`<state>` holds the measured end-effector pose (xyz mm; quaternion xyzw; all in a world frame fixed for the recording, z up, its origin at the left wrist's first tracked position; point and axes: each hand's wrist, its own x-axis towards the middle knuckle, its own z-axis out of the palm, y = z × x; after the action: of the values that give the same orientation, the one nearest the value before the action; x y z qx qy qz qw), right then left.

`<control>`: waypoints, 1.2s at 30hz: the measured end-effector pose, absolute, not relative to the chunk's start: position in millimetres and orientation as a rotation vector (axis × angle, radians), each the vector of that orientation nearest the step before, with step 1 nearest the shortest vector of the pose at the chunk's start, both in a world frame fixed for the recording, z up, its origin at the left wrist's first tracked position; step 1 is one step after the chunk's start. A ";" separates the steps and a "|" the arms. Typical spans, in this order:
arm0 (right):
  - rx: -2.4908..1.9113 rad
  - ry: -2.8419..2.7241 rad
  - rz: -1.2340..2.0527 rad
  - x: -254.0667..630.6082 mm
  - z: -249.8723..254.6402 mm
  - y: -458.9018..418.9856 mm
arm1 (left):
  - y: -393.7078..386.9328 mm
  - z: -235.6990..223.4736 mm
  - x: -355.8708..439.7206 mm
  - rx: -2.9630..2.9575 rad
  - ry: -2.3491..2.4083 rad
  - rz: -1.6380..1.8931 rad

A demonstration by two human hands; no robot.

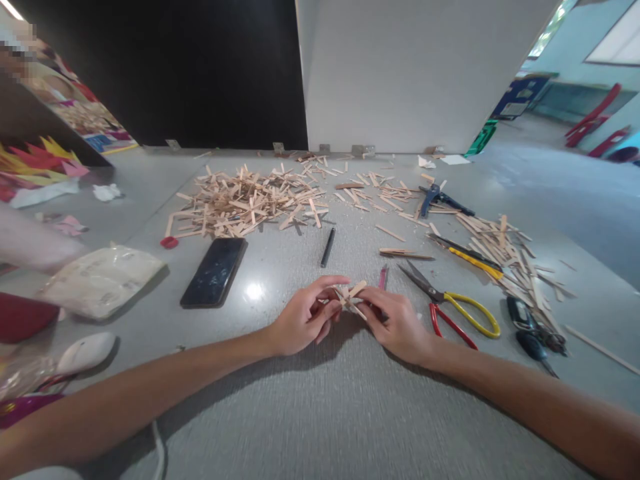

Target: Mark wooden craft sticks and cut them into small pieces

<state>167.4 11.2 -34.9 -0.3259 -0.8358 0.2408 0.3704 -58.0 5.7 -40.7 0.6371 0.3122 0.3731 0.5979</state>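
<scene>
Between my two hands, a small star-like piece of crossed wooden sticks [349, 300] is held just over the grey table. My left hand [307, 317] pinches its left side with thumb and fingers. On the other side, my right hand [395, 320] grips the right-hand stick ends. Fingers cover part of the piece, so how the sticks join is hidden. Just beyond my right fingers lies a pink cutter [383, 277]. Scissors with one yellow and one red handle [440, 295] rest to the right of that hand. A black pen [328, 247] lies ahead of my hands.
A large heap of wooden stick pieces [250, 200] spreads at the back left, with more loose sticks [525, 267] at right. A phone [214, 272], a plastic packet [105, 280] and a mouse [86, 352] lie left. Pliers [437, 199], a yellow cutter [475, 261] and keys [533, 333] lie right.
</scene>
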 end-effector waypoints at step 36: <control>-0.916 -1.965 0.979 164.3 -34.1 17.9 | 3.6 -43.8 -58.1 1.517 0.812 0.829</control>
<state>164.3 17.9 -34.1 -0.3574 -0.7666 0.3820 0.3724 -58.1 3.6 -43.8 0.6483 0.3470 0.3541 0.5778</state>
